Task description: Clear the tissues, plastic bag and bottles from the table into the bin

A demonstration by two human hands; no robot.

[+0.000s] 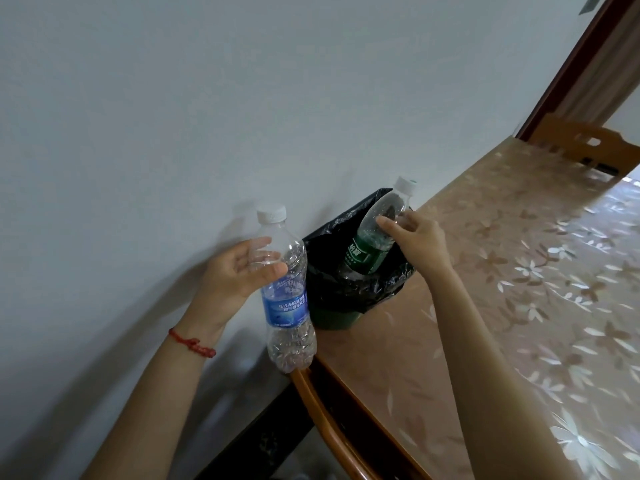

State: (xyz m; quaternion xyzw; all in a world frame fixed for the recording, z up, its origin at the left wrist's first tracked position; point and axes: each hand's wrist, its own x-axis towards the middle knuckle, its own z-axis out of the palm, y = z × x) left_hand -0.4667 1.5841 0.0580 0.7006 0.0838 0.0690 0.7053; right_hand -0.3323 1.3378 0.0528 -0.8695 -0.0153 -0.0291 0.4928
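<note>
The wall [242, 98] runs close along the table [519, 306] edge, where the bin [341, 315] stands. The right hand [415, 237] grips the green bottle [374, 237], its base inside the bin; the left hand [239, 271] grips the blue bottle [287, 296] just beside the bin

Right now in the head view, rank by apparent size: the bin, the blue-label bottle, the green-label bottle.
1. Bin, with its black liner.
2. Blue-label bottle, though it is nearer the camera, so unsure.
3. Green-label bottle, lower end inside the bin, so partly hidden.
</note>
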